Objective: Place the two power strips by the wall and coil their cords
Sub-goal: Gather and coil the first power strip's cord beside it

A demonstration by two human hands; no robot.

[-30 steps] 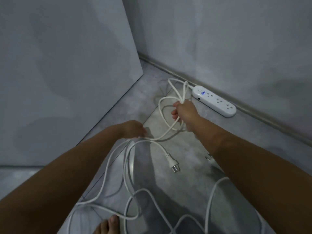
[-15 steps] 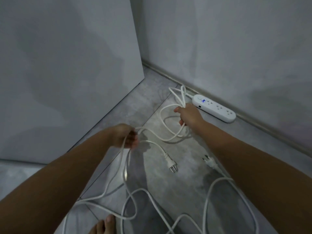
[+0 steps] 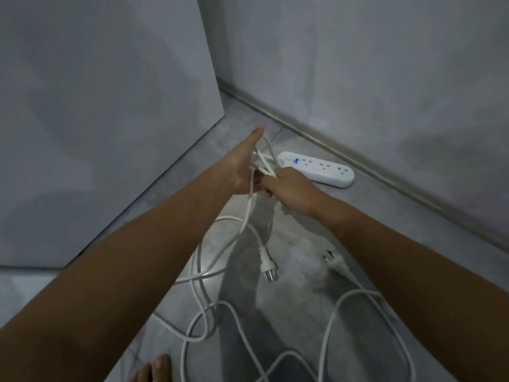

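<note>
One white power strip [image 3: 316,169] with a blue light lies on the floor close to the wall's skirting. Its white cord [image 3: 249,213] rises in loops between my two hands just left of the strip. My left hand [image 3: 243,166] reaches forward with the thumb straight and holds the cord, which hangs from its palm. My right hand [image 3: 289,187] grips the gathered loops next to it. The cord's plug [image 3: 268,267] lies on the floor below the hands. A second plug [image 3: 334,260] and its cord [image 3: 330,321] lie at the right. No second strip is in view.
A tall grey panel [image 3: 110,119] stands at the left, meeting the grey wall [image 3: 358,64] in a corner. Loose white cord loops [image 3: 198,321] sprawl over the grey floor near my bare toes [image 3: 157,368].
My left hand has moved forward and right with the cord, up to my right hand. The loops are now bunched between both hands beside the strip.
</note>
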